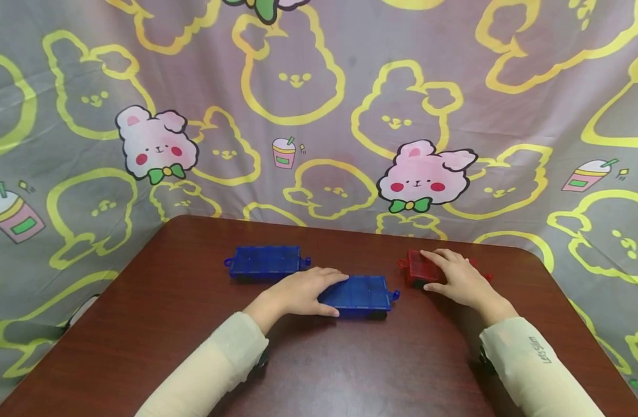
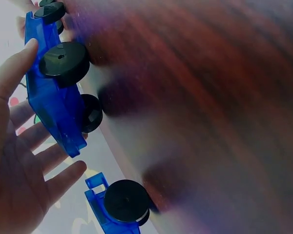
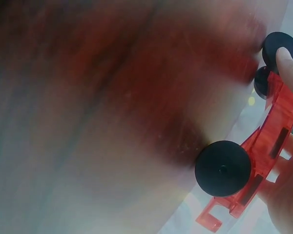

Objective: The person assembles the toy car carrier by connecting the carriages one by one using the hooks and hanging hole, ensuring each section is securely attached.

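Left grip [image 1: 304, 291]: thumb on the near side, fingers reaching over the far side, holding the left end of the near blue car [image 1: 363, 294]. Off-centre hold; a push there could swing the free end toward 1 or 5 o'clock.

Right grip [image 1: 457, 278]: holds the red car [image 1: 418, 267], at 2 o'clock from the near blue car. Right wrist view: thumb tip overlaps a wheel [image 3: 272, 48]; contact cannot be told. If it presses, that wheel would likely drag and skew the car.

Ends: blue coupler [image 1: 395, 295] points to 3 o'clock; red coupler [image 1: 402, 263] points to 9 o'clock but sits near 12 o'clock of the blue one, apart. Brought together on these lines, they would probably miss or bump.

Further out: far blue car [image 1: 267, 259], at 10 o'clock from the near one, its right end just beside the left grip. A sweep toward 10 o'clock could knock it.

Table [image 1: 392, 365]: smooth-looking; a bumped car may roll toward the 12 o'clock edge, by the printed cloth [image 1: 329, 136].
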The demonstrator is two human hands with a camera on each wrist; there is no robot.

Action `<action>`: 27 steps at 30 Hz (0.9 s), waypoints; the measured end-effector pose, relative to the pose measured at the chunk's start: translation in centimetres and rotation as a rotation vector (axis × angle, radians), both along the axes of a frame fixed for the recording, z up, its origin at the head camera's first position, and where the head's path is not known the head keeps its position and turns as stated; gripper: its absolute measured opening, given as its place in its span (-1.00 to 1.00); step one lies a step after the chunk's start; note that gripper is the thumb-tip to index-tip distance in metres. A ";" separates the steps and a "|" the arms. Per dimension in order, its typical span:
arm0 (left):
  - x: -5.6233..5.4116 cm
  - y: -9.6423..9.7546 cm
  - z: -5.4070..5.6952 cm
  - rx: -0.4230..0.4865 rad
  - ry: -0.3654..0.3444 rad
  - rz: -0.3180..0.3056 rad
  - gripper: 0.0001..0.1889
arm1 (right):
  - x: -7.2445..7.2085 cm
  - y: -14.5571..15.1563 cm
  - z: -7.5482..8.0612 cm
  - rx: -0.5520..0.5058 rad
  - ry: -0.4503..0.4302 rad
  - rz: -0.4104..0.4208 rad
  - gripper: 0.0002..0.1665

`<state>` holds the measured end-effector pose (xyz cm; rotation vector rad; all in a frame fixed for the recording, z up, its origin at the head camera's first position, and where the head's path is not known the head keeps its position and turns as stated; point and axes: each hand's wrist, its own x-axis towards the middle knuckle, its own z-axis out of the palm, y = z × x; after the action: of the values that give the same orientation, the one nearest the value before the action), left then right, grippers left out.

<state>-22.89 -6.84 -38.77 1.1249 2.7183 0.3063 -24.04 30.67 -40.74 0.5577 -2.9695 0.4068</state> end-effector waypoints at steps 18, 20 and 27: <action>-0.3 -0.2 0.0 0.066 -0.086 0.004 -0.19 | 2.0 1.0 0.7 0.046 0.017 0.017 -0.02; -0.4 -0.3 0.0 0.074 -0.097 0.010 -0.20 | 2.3 1.1 1.0 0.048 0.024 0.025 -0.02; -0.6 -0.5 -0.1 0.088 -0.113 0.011 -0.20 | 3.4 1.5 1.5 0.044 0.016 0.007 -0.03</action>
<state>-23.51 -7.33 -38.82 1.0805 2.6364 0.4800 -20.61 32.16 -39.22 0.5733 -2.9688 0.3375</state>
